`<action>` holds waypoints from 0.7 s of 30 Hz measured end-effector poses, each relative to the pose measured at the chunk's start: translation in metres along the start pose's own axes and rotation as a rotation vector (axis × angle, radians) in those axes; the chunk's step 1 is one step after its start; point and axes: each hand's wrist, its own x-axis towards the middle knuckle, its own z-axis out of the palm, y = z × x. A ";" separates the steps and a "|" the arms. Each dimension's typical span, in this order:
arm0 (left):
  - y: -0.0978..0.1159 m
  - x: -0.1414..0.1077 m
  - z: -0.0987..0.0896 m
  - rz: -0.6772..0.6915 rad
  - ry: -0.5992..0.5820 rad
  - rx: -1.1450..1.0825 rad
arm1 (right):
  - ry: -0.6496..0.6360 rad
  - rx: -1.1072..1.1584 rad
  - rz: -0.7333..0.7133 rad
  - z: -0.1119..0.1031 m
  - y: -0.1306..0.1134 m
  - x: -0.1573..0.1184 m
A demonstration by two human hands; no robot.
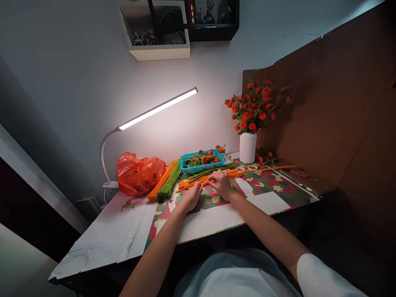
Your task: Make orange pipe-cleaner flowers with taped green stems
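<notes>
My left hand (192,197) and my right hand (220,184) are close together over the patterned mat, fingers pinched around a small, thin orange piece (203,184) between them. Its exact shape is too small to tell. Just behind the hands lie orange stems (233,173) in a loose row, with green stems (201,175) beside them. A blue basket (202,168) of small orange-red flowers stands behind these. To the left, an orange bundle (161,182) and a green bundle (170,181) lie side by side.
An orange plastic bag (139,175) sits at the left, near a lit desk lamp (157,109). A white ribbed vase (247,147) of orange-red flowers (247,109) stands at the back right, by a cardboard panel (324,107). Tape rolls (252,168) lie in front of it.
</notes>
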 end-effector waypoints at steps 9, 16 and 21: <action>0.000 0.004 0.002 -0.040 0.141 -0.043 | -0.082 0.237 0.046 0.009 -0.003 -0.003; 0.003 0.005 0.005 -0.133 0.121 -0.310 | -0.203 0.533 0.149 0.012 -0.004 -0.005; 0.005 0.007 0.007 -0.172 0.053 -0.582 | -0.262 0.653 0.184 0.018 -0.004 -0.005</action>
